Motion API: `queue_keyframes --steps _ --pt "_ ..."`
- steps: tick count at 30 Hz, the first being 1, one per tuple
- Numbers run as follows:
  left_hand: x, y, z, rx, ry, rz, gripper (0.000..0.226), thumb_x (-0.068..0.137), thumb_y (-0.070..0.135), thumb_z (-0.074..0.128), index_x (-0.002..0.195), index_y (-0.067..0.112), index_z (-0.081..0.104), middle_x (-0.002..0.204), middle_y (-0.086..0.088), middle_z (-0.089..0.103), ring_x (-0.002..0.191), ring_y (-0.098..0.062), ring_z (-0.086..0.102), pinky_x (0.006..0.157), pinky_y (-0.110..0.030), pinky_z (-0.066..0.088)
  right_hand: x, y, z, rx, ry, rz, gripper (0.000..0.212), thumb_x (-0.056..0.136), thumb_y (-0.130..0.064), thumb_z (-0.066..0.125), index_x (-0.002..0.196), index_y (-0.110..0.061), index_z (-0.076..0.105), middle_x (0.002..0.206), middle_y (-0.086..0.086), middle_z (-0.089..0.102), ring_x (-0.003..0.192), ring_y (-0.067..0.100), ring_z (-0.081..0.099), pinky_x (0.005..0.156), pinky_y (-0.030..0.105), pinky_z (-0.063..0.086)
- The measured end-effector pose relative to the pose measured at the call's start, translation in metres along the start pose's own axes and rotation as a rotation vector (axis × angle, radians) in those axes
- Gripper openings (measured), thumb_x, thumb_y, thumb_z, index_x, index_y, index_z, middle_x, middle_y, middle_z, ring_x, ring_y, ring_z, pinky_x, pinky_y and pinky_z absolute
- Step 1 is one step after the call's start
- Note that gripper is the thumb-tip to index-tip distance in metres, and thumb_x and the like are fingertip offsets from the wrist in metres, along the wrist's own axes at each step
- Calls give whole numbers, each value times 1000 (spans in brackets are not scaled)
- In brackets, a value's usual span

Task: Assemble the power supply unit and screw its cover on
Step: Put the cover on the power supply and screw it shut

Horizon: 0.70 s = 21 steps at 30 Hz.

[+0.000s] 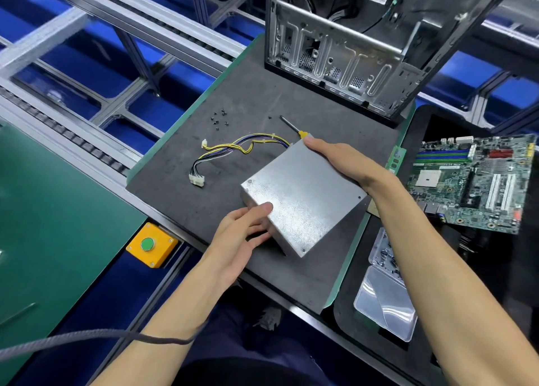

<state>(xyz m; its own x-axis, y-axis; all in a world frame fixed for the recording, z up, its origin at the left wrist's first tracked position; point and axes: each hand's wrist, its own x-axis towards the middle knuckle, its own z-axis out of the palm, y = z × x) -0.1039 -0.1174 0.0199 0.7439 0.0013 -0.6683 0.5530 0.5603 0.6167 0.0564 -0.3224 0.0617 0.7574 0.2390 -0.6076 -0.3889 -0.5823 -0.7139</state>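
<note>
Both hands' grip held the metal power supply box point(303, 196) over the dark desk point(204, 199): left hand point(242, 234) on the near side, right hand point(347, 164) on the far edge. It looked stiff, fairly heavy, smooth-sided; opposite edges seemed safest. Its cables point(233, 149), loose screws point(220, 117) and a screwdriver point(291, 126) lay beyond.

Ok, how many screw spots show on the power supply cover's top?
3 on the cover: left corner, right corner, near corner. The far corner sits under the right hand, so a fourth may be hidden.
</note>
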Motion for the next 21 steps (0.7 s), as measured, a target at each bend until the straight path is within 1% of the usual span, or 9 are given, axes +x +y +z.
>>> queue_keyframes --steps 5,8,10,12,15,17,18,20,21 --pt "0 0 -3 19 -13 21 81 56 35 92 123 -1 64 121 -26 67 116 -34 65 88 -35 60 -1 0 -5 8 13 -31 68 55 -98 59 90 -43 79 88 -11 79 77 13 78 50 18 55" --pt "2 0 -5 20 0 4 81 56 34 92 123 -3 66 128 -30 62 113 -33 65 89 -37 60 1 -1 -2 2 16 -50 66 64 -94 59 91 -38 80 89 -10 79 78 13 78 51 17 55" --pt "3 -1 -5 23 14 -9 86 56 34 92 127 -6 62 131 -32 59 117 -35 64 91 -39 60 3 3 1 4 11 -43 60 67 -91 59 89 -39 80 89 -9 79 79 13 78 54 19 57" --pt "6 -4 -5 33 26 -15 82 56 33 93 122 -6 64 122 -32 63 121 -38 62 93 -41 59 5 10 3 16 25 -22 59 68 -90 59 89 -40 80 90 -9 80 80 13 78 63 24 58" --pt "10 -2 -3 52 43 -32 61 54 34 96 101 5 70 99 -16 67 98 -24 72 85 -38 61 6 18 5 53 48 0 56 69 -89 60 88 -40 81 90 -10 79 80 11 77 70 28 55" --pt "11 -2 -4 78 37 -42 61 57 35 96 103 2 75 105 -12 73 100 -20 73 85 -36 61 5 20 4 50 44 4 57 69 -90 59 88 -41 80 91 -9 79 80 11 77 68 28 57" --pt "10 -1 -4 90 30 -44 59 59 35 95 106 4 77 111 -13 74 106 -22 72 87 -37 61 7 21 4 36 46 -1 63 68 -92 58 90 -38 80 92 -6 80 81 13 77 69 30 60" --pt "8 -1 -7 121 17 -41 49 64 36 93 104 11 80 114 -13 75 110 -22 71 91 -39 60 10 19 3 -3 74 -34 85 66 -95 56 101 -20 78 96 6 78 82 25 76 78 38 61" --pt "7 0 -7 134 17 -37 45 66 36 93 102 13 81 113 -12 76 109 -21 71 91 -40 60 10 17 2 -12 96 -59 94 65 -94 56 103 -10 75 92 10 76 78 30 73 76 39 60"
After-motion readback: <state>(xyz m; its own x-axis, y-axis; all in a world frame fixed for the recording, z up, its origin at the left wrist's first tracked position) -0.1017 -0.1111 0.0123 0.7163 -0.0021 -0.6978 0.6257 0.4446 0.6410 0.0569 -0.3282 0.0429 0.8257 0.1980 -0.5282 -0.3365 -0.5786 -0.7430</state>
